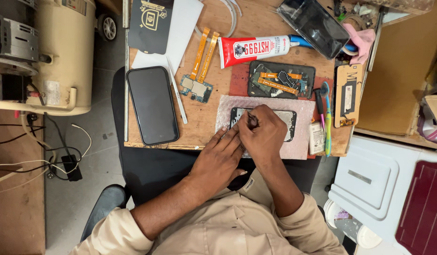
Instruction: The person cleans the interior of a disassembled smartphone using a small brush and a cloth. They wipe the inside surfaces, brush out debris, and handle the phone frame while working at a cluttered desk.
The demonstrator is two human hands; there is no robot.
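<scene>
At frame centre, both hands are pressing together on a phone frame [287, 123] lying lengthwise left-to-right; the right hand [263, 134] is apparently pinching a small tool, the left hand [218, 158] bracing its near edge.

Red-white glue tube [254, 48], dark phone screen [152, 105]

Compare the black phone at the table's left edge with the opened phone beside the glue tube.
The black phone is closed, showing only a smooth dark screen; the opened phone exposes orange ribbon cables and inner parts. The black phone stands lengthwise away from the person; the opened phone lies crosswise on a red mat. Both are dark, rounded rectangles.
</scene>
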